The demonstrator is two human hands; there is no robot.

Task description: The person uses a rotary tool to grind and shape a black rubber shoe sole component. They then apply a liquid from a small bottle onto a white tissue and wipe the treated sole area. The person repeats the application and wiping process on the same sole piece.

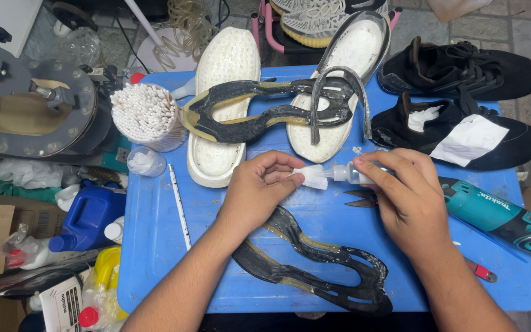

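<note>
Both forearms reach in from the near edge and meet over the middle of the blue bench point(155, 246). The left hand point(256, 190) is curled, its fingers pinched shut on a small white wad point(313, 177) of soft material. The right hand point(407, 197) lies palm down, fingers closed around a small clear plastic bottle point(348, 173) held sideways, its nozzle touching the wad.

Just near the hands lies a thin black rubber outsole point(314, 264), cut out in looping strips with worn, yellowish edges. Farther off, two white foam midsoles point(219, 92) lie sole up, with another black outsole point(259, 110) draped across them. A tub of white cotton swabs point(145, 114) stands far left; a teal power tool point(493, 212) lies right, two black shoe uppers point(462, 67) beyond it.
</note>
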